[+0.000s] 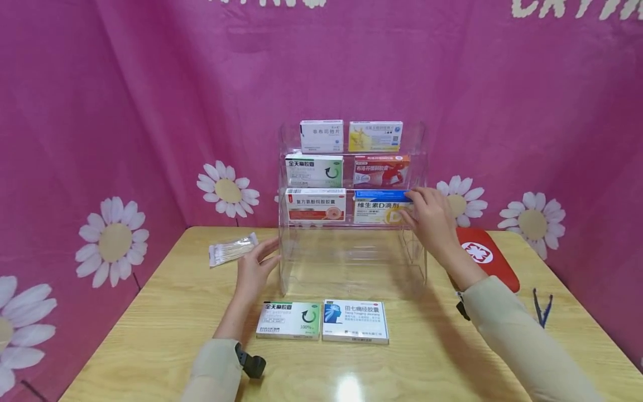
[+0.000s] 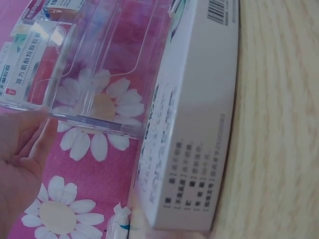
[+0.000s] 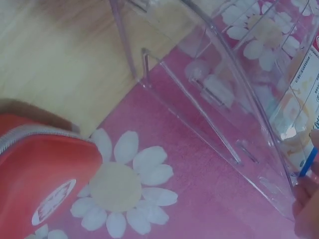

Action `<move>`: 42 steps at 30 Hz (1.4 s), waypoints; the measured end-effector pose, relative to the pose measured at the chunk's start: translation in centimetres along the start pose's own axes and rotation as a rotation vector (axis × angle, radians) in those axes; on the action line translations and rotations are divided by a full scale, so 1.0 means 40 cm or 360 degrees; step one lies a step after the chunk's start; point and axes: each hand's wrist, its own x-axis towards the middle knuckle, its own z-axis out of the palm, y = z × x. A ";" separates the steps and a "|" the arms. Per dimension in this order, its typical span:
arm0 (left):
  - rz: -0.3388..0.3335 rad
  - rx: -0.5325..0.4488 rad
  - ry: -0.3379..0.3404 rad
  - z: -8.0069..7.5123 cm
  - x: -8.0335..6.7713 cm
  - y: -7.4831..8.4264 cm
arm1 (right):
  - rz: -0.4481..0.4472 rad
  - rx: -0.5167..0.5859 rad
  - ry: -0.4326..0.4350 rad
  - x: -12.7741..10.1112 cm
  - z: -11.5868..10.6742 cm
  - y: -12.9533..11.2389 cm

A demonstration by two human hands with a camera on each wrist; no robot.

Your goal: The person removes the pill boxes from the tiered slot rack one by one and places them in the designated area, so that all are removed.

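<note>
The blue-and-yellow box (image 1: pixel 382 207) printed 维生素D滴剂 sits on the lowest tier of the clear acrylic rack (image 1: pixel 351 262), at the right end. The right hand (image 1: pixel 432 223) comes at it from four o'clock, fingertips curled onto its upper right corner and pinching the box's end. At nine o'clock of it on the same tier stands a white-and-red box (image 1: pixel 315 204) reading 复方氨酚烷胺胶囊, just beside it. On the middle tier are a green-and-white 全天麻胶囊 box (image 1: pixel 313 170) and a red box (image 1: pixel 382 171) whose writing I cannot make out; on the top tier are a white box (image 1: pixel 321 135) and a yellow one (image 1: pixel 375 136), lettering too small to read.

The left hand (image 1: pixel 256 268) lies at eight o'clock of the rack, fingers straight and relaxed, fingertips at the rack's left wall, gripping nothing. Under the tiers the rack is hollow, with bare tabletop (image 1: pixel 166 335) showing through.

At six o'clock of the rack, near its front edge, two boxes lie flat and touching: another green 全天麻胶囊 box (image 1: pixel 288 320) and a blue-and-white box (image 1: pixel 355 320) marked 田七痛经胶囊. A packet of cotton swabs (image 1: pixel 232 249) lies at nine o'clock, just past the left hand. A red pouch with a white emblem (image 1: pixel 484 257) lies at three o'clock behind the right forearm, and dark tweezers (image 1: pixel 542 307) lie near the tabletop's right edge.
</note>
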 end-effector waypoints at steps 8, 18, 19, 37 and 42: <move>0.0000 -0.0002 0.0014 -0.008 -0.005 -0.013 | 0.0136 -0.0184 -0.0218 0.004 0.017 -0.038; 0.0028 0.0003 0.0019 0.003 0.015 -0.001 | 0.0169 -0.0164 -0.0239 0.042 0.007 -0.031; 0.0031 0.0000 0.0029 0.002 0.014 -0.001 | 0.0171 -0.0153 -0.0245 0.045 0.008 -0.032; 0.0040 0.0004 0.0031 -0.002 0.004 0.003 | 0.0294 0.0336 0.0015 0.052 0.018 -0.041; 0.0046 -0.0012 0.0007 -0.002 0.007 -0.003 | 0.0230 0.0460 0.0292 0.071 0.009 -0.048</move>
